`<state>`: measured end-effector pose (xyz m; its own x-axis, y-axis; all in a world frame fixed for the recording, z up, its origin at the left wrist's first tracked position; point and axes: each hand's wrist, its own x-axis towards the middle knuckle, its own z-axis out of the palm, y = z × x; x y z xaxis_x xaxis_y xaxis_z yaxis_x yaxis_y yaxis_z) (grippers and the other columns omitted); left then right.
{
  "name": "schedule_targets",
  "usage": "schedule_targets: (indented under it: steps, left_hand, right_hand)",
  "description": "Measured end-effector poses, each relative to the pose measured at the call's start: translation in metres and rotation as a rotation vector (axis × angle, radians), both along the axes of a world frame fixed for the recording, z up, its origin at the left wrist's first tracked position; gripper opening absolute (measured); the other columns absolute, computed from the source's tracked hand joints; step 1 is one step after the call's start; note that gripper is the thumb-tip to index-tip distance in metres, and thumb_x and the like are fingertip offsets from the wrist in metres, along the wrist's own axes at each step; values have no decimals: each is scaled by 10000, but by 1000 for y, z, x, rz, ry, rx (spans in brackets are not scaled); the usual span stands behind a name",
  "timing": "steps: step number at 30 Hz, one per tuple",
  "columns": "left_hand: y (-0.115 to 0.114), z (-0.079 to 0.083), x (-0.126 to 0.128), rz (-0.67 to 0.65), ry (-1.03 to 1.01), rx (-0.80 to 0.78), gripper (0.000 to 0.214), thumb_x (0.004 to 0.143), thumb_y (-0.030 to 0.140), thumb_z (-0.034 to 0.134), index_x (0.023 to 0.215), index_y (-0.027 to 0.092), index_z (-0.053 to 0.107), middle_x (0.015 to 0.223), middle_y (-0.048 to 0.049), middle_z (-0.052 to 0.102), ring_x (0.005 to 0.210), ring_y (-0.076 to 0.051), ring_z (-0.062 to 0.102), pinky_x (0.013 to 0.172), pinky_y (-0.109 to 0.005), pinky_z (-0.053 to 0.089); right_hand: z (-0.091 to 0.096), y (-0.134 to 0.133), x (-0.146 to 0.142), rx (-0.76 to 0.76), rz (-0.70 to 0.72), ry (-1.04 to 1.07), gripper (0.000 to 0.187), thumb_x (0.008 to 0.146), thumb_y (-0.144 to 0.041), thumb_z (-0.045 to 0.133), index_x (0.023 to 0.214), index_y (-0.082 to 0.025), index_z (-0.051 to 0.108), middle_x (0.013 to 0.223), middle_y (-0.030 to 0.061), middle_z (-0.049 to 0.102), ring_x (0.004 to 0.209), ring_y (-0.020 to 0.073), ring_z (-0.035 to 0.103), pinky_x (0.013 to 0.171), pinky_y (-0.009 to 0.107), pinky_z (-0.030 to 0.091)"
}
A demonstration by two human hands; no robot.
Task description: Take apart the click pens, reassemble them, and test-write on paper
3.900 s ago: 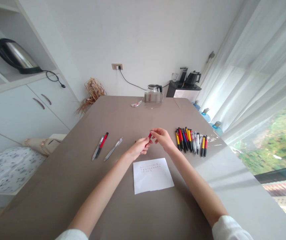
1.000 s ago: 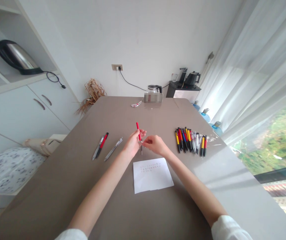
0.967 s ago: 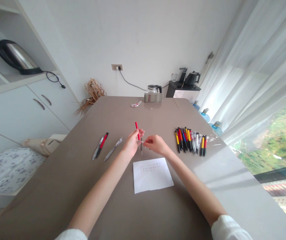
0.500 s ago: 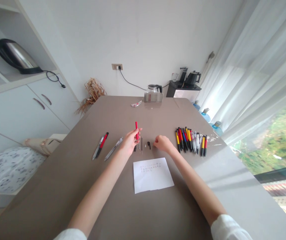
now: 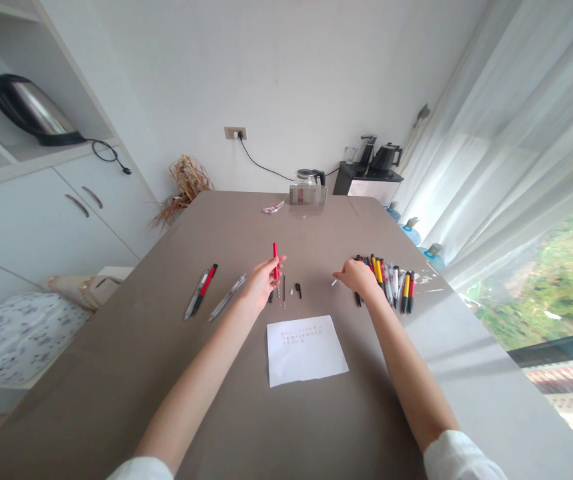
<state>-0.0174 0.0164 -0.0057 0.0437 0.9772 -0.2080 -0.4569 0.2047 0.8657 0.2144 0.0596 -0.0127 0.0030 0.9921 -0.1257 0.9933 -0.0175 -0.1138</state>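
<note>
My left hand [image 5: 262, 277] is closed around a red pen barrel [image 5: 275, 252], held upright over the table. Just right of it lie a thin dark refill [image 5: 284, 288], a tiny white piece [image 5: 291, 291] and a black clip piece [image 5: 299, 291]. At the pinched fingertips of my right hand [image 5: 357, 274] is a small white piece [image 5: 334, 282], too small to name. That hand hovers by the left end of a row of pens [image 5: 389, 283] in yellow, red, white and black, hiding some of them.
A sheet of paper with writing [image 5: 307, 360] lies in front of the parts. To the left are a clear pen [image 5: 227, 298] and a red and black pen [image 5: 205, 289] beside another clear one. A glass pot [image 5: 306, 175] stands at the table's far edge.
My right hand has moved right, from beside the small black piece to the row of pens, and a small white piece now shows at its fingertips. My left hand has hardly moved.
</note>
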Motion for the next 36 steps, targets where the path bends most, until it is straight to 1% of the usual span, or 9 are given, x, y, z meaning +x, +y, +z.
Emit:
schedule_targets:
  steps: [2,5,8,16,21,28,30,33,36]
  left_hand:
    - [0,0,0,-7,-1,0,301,639,338,621,881,159,630,742,-18,529,580,-45,462,507,-178,321]
    - [0,1,0,-5,-2,3,295,641,335,619,878,159,630,739,-15,527,579,-43,459,507,-179,316]
    - [0,1,0,-7,0,1,292,640,336,620,872,159,631,733,-11,522,576,-40,455,508,-179,314]
    - [0,-1,1,-18,25,-1,292,640,345,618,871,169,637,741,-14,529,576,-43,459,494,-177,315]
    - [0,-2,1,-34,51,-8,307,635,354,619,887,180,642,767,-24,535,583,-46,457,479,-170,306]
    - [0,-7,2,-87,163,18,351,631,405,608,920,209,643,725,-15,514,585,-50,437,475,-167,291]
    - [-1,-7,3,-109,203,34,363,634,410,604,942,220,636,719,-12,517,591,-54,440,489,-169,300]
    - [-4,-8,7,-138,287,56,364,647,404,592,964,228,625,756,-17,553,614,-69,460,527,-183,328]
    - [-8,-10,16,-182,385,167,331,674,371,571,953,204,630,747,-26,581,606,-86,467,543,-202,338]
  right_hand:
    - [-6,-1,-7,-22,-4,-23,318,709,-340,532,866,-84,636,842,168,636,807,217,593,646,246,410]
    - [-14,-3,-17,-22,-20,-56,266,721,-211,493,916,-80,618,903,175,623,876,232,577,682,256,403]
    - [-18,-5,-24,-19,-5,-60,256,720,-162,463,912,-96,618,924,167,619,883,239,574,675,264,402]
    - [-25,-14,-53,-59,144,33,268,722,-246,448,853,-110,638,848,144,637,779,209,590,592,235,386]
    - [-25,-20,-66,-74,220,97,270,735,-309,436,742,-134,642,741,107,642,708,192,589,570,231,370]
    - [-15,-19,-60,-119,194,189,274,769,-301,422,708,-121,619,686,100,632,602,148,580,530,208,377]
    - [-10,-19,-58,-72,182,279,287,801,-295,388,735,-120,606,681,87,629,550,119,566,514,195,383]
    - [-2,-21,-58,-46,203,549,317,828,-365,355,811,-139,577,712,58,629,491,85,541,444,170,384]
    - [4,-26,-64,-62,223,770,355,815,-433,364,842,-142,564,727,47,623,491,74,535,403,152,389]
